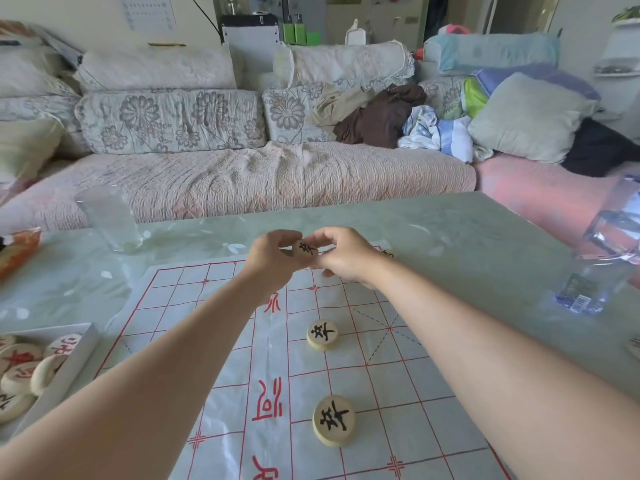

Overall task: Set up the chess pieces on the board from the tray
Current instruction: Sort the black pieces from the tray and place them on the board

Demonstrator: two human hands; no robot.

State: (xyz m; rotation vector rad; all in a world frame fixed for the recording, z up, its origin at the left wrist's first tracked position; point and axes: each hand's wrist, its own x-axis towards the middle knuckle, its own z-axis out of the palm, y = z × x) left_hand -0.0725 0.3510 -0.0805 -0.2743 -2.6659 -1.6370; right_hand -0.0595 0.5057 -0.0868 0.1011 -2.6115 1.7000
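A white plastic board (408,403) with red grid lines lies on the table. Two round wooden pieces with black characters rest on it, one near the middle (322,334) and one nearer me (334,420). Both my hands meet above the far part of the board. My left hand (273,259) pinches a third black-marked piece (305,250), held tilted in the air. My right hand (343,252) touches the same piece with its fingertips. A white tray (74,368) at the lower left holds several pieces with red and black characters.
A clear drinking glass (110,218) stands at the table's far left. An orange packet (17,249) lies at the left edge. Crumpled clear plastic wrapping (595,268) sits at the right. Another piece (635,346) peeks in at the right edge. A sofa runs behind the table.
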